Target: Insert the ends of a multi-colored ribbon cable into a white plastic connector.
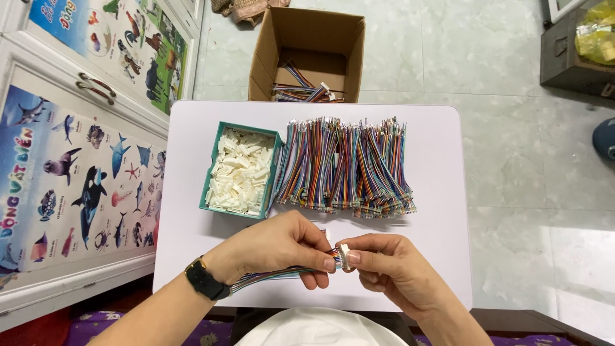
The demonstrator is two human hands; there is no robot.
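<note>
White surface point(192, 256) over pale floor tiles: low in the frame, the left hand point(272, 247) pinches a limp, light rainbow ribbon cable point(272, 275) near its end, grip clamped. The right hand point(384, 266) nips a small white connector point(344, 255) at the cable tip; it looks rigid, easily dropped.

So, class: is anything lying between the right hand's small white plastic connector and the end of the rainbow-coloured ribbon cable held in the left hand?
Nothing visible does. The right hand pinches the small white plastic connector right at the end of the rainbow-coloured ribbon cable, which the left hand grips. Only their fingertips surround the joint.
</note>
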